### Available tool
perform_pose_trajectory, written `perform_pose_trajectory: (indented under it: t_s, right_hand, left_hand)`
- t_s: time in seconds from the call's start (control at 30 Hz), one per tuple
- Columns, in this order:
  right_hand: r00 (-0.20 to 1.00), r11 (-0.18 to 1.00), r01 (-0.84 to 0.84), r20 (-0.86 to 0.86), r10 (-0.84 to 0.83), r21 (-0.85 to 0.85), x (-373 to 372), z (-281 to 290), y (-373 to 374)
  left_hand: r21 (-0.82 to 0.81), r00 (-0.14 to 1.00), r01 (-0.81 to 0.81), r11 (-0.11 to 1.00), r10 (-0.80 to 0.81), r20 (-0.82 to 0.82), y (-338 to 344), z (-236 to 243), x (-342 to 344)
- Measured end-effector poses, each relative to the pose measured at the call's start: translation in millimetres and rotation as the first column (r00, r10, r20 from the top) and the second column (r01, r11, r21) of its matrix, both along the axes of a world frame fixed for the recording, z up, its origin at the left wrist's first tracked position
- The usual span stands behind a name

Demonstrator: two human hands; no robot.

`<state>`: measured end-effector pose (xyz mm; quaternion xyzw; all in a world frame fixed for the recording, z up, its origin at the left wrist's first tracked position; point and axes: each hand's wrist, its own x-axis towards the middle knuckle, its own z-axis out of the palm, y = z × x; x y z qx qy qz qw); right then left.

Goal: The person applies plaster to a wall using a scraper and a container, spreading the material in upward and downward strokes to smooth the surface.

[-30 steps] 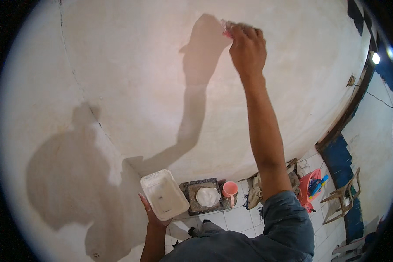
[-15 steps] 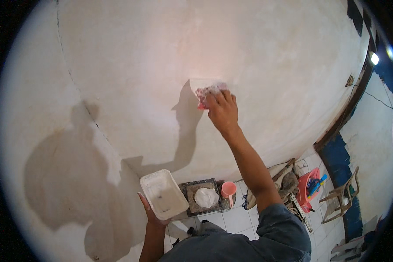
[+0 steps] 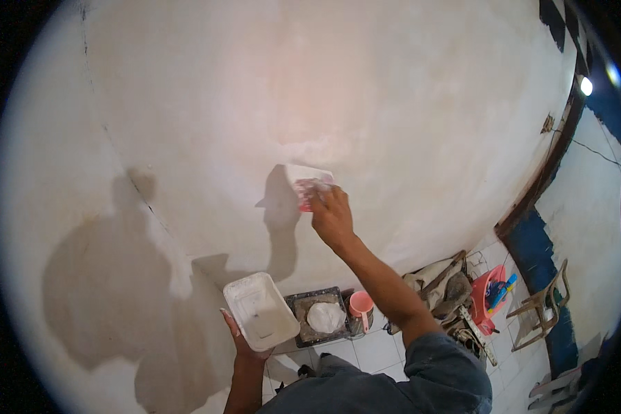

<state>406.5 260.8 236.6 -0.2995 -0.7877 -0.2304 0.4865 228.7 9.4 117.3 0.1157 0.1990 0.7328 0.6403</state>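
My right hand (image 3: 333,214) grips a wide putty knife (image 3: 303,194), red and smeared with white. Its pale blade edge lies against or very close to the plaster wall (image 3: 421,124); the exact contact cannot be made out. Down at the left, my left hand (image 3: 240,337) holds up a white rectangular tub (image 3: 259,310) from its side and underside, with the inside facing up. White residue coats the tub, with a darker smear on its inner face. Most of the left fingers are hidden beneath it.
Below the wall stands a dark crate (image 3: 299,303) carrying a white lump (image 3: 326,317), with a pink dipper (image 3: 360,303) beside it. Further right are bundled sacks (image 3: 455,284), a pink basin (image 3: 486,297) of tools and a chair (image 3: 539,310) on the tiled floor (image 3: 376,350).
My right hand has drawn the putty knife down the wall and slightly left. The left hand still holds the tub in nearly the same spot.
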Motion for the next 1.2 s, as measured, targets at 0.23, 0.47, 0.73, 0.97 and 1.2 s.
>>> perform_pose_trajectory:
  t_s: [0.23, 0.47, 0.73, 0.97, 1.2]
  right_hand:
    - [0.59, 0.983, 0.117, -0.786, -0.186, -0.145, 36.5, 81.8, 33.9]
    - [0.835, 0.968, 0.233, -0.49, -0.249, -0.096, -65.7, 89.1, 61.9]
    - [0.909, 0.955, -0.247, 0.302, 0.287, -0.163, -29.9, -62.9, -21.9]
    - [0.714, 0.509, -0.624, -0.697, 0.062, -0.593, 6.9, 1.9, -101.7]
    - [0.656, 0.175, -0.744, -0.755, 0.012, -0.644, -0.7, 11.3, -160.5]
  left_hand:
    - [-0.009, 0.996, 0.041, 0.999, -0.04, 0.075, 3.4, -5.0, 1.9]
    - [-0.074, 0.997, -0.013, 0.997, 0.019, 0.077, 0.9, 18.8, 15.1]
    - [0.011, 0.994, -0.025, 1.0, 0.024, 0.103, -3.8, 8.6, 2.0]
    - [-0.016, 0.999, 0.008, 1.0, -0.007, 0.051, 8.6, 14.7, 8.8]
    - [-0.006, 0.987, 0.095, 0.995, -0.093, 0.131, 13.3, 43.7, 13.2]
